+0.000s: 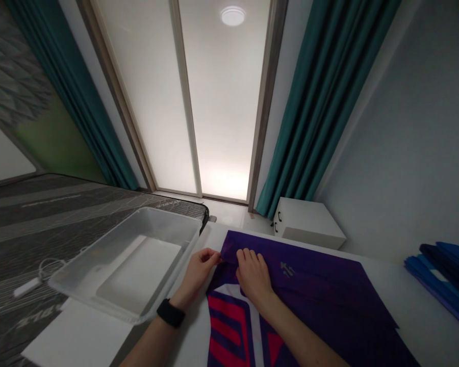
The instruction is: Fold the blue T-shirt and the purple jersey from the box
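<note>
A purple garment (321, 295) with red and white panels lies spread on a white table (405, 300). My left hand (201, 267), with a black watch on its wrist, pinches the garment's far left corner between closed fingers. My right hand (253, 275) rests just beside it, its fingers curled down on the folded edge of the same garment. Both hands sit close together near the table's far left edge.
A clear plastic bin (80, 283) stands to the left of my hands, half over the table's edge beside a dark patterned mattress (42, 219). Folded blue cloth (447, 278) lies at the far right. A white cabinet (309, 224) and teal curtains (321, 102) stand behind the table.
</note>
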### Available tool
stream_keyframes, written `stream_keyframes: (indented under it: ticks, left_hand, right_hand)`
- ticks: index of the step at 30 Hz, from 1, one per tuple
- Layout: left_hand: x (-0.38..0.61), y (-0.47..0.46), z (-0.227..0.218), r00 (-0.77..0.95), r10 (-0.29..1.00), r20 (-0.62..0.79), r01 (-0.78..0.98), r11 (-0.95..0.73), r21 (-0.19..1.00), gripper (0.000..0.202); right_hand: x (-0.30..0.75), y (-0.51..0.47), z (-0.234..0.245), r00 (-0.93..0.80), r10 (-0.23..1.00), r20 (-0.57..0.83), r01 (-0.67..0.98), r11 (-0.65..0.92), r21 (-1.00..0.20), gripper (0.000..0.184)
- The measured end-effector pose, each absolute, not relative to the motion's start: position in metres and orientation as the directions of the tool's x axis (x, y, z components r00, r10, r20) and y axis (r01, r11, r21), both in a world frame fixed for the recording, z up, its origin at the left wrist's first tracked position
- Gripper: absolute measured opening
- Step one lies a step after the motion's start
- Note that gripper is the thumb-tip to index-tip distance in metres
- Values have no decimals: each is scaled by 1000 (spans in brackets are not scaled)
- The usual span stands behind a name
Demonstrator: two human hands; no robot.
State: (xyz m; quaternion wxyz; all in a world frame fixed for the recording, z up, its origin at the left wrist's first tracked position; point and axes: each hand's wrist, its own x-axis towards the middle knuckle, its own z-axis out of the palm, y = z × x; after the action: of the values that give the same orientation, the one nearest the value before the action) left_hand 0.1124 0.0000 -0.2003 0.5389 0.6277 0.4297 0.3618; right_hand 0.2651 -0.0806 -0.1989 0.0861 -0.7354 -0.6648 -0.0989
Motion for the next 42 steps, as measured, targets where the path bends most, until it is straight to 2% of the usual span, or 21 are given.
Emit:
stream_keyframes:
  ticks: [5,11,18,23,29,36,42]
  left_hand:
    - [109,5,-206,401,916,5,247,-114,962,33]
    - [105,6,-218,432,902,21,446,-234,864,31]
    - [104,4,-217,477,879,21,492,-287,822,28]
    - [103,0,-207,456,889,47,601,-347,720,22]
    - [103,-1,-202,481,874,71,654,-412,635,17]
    - [107,2,-200,446,891,89,680,-402,613,19]
    - [139,25,-180,436,893,108,799,-440,410,23]
  right_hand:
    - [287,-94,-195,86,969,229,993,-103,59,23]
    - [300,-104,-198,3,980,201,996,-21,84,22]
    - [307,-109,-199,-51,979,197,995,32,96,22]
    - [310,-112,-203,-48,982,183,997,37,63,22]
    - [313,-115,-199,-46,985,165,999,42,29,24]
    - [326,-124,-198,-15,986,167,999,10,36,28]
    - [332,-130,-200,4,981,192,1000,-8,20,33]
